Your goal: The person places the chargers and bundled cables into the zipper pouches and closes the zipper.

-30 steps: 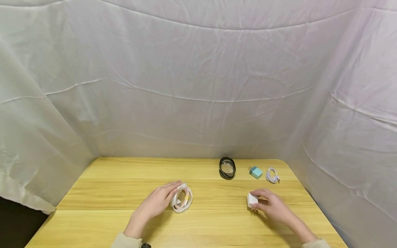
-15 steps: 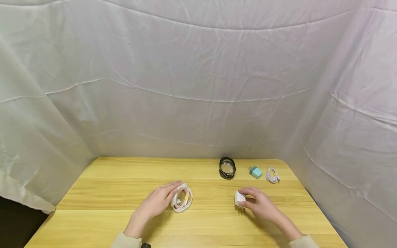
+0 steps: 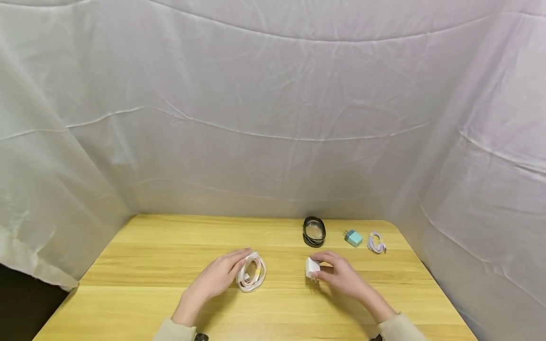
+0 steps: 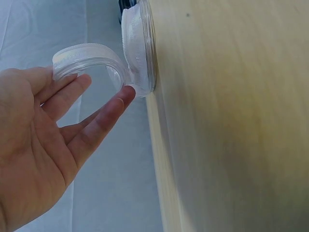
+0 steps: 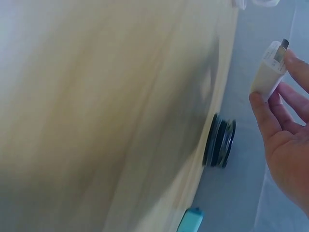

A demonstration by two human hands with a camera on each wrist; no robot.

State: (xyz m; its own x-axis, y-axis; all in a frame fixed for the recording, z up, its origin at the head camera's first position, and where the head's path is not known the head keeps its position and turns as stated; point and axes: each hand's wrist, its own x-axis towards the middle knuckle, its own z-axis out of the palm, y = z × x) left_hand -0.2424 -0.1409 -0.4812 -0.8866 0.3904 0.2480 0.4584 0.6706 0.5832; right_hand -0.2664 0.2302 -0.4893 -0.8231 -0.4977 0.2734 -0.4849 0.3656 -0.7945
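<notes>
Nearest, at seven o'clock on the pale wooden table [image 3: 141, 265]: left hand [image 3: 215, 278], fingers relaxed and straight, touching the coiled white and pink charging cable [image 3: 251, 273], likely steadying it. At five o'clock: right hand [image 3: 339, 277] pinching the small white plastic plug adapter [image 3: 311, 267] at its fingertips, lifted just off the wood. Farther, at one o'clock: black coiled cable [image 3: 314, 231], teal cube charger [image 3: 353, 237], small lilac cable [image 3: 376, 242].

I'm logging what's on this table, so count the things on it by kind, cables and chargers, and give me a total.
Coiled cables: 3 – white at the left hand, black, small white.
Chargers: 2 – white in the right hand, teal.
Total: 5
</notes>
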